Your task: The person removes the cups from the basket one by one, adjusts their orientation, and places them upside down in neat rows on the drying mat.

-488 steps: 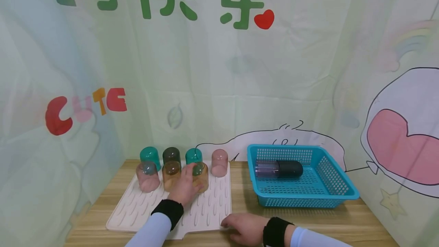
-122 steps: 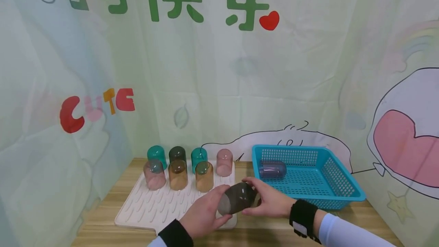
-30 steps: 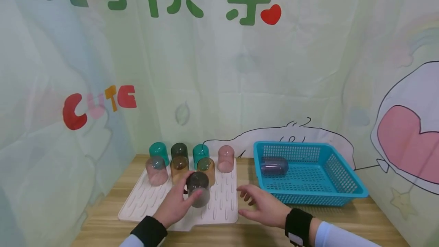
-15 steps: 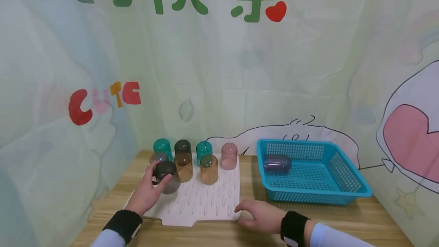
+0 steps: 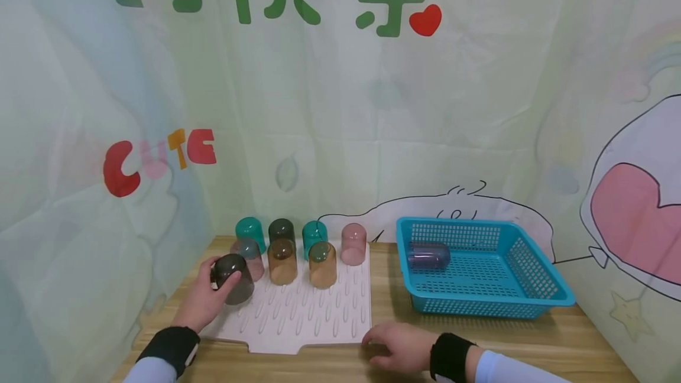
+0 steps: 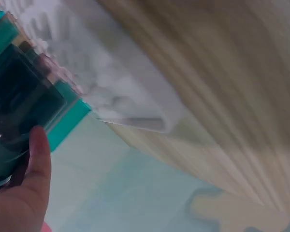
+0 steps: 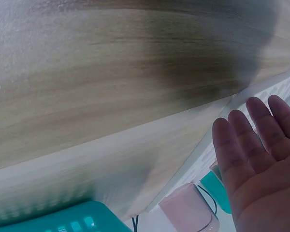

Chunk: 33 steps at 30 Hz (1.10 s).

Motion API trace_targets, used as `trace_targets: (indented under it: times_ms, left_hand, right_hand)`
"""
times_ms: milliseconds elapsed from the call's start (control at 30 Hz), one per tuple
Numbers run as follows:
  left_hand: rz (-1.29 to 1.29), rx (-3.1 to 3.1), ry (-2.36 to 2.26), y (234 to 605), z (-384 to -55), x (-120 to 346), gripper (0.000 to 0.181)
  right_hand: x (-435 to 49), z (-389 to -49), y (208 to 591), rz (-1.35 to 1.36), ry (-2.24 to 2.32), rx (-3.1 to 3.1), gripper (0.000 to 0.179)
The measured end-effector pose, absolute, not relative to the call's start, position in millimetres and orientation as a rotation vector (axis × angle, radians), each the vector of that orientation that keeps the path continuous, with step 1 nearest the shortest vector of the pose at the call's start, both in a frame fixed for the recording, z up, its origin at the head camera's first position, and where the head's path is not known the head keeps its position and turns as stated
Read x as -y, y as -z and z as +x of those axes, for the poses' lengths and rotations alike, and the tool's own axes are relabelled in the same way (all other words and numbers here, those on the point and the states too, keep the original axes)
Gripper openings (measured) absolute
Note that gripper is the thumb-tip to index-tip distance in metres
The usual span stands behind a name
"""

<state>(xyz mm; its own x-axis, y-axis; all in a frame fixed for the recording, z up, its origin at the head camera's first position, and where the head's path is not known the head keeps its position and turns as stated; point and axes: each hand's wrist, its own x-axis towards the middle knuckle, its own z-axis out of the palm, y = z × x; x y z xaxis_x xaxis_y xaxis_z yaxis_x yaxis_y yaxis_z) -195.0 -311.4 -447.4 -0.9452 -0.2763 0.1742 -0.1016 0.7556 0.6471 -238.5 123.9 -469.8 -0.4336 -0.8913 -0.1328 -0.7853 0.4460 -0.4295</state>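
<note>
My left hand grips an upside-down dark grey cup at the left side of the white ridged drying mat. In the left wrist view my thumb lies along the side of this cup, close over the mat. Right behind it stands a pinkish cup, then two amber cups, one in the middle and one to its right, all upside down. My right hand is at the mat's front right corner and holds nothing; the right wrist view shows its fingers extended.
A back row has two teal cups, left and right, a dark cup and a pink cup. A blue basket with a purple cup lying in it stands on the wooden table at right.
The dark cup came out of the basket, passed between both hands, and was turned upside down. My left hand has carried it leftward; the right hand let go and lowered to the mat's corner.
</note>
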Motion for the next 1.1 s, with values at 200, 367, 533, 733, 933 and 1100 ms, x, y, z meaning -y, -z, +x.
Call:
trace_targets:
  times_ms: [200, 367, 533, 733, 933, 1100]
  left_hand:
    - [0.34, 2.729, 0.907, 452.4, -191.3, 317.5, 0.092]
    - [0.357, 2.747, 0.881, 454.4, -189.2, 318.0, 0.094]
    - [0.366, 2.767, 0.877, 455.6, -187.5, 313.2, 0.097]
    - [0.335, 2.766, 0.886, 457.5, -190.7, 309.4, 0.096]
    - [0.343, 2.8, 0.869, 460.7, -195.6, 308.5, 0.099]
    - [0.341, 2.814, 0.861, 462.8, -198.4, 308.6, 0.099]
  right_hand:
    - [-123.3, -237.9, 470.2, -1.379, 0.457, -2.34, 0.034]
    - [-123.5, -237.3, 469.9, -1.374, 0.459, -2.338, 0.033]
    - [-123.6, -237.0, 469.3, -1.384, 0.462, -2.342, 0.033]
    - [-124.2, -236.3, 469.0, -1.395, 0.465, -2.353, 0.033]
    - [-123.9, -236.9, 472.0, -1.407, 0.457, -2.353, 0.033]
    - [-124.3, -237.2, 473.1, -1.426, 0.45, -2.359, 0.033]
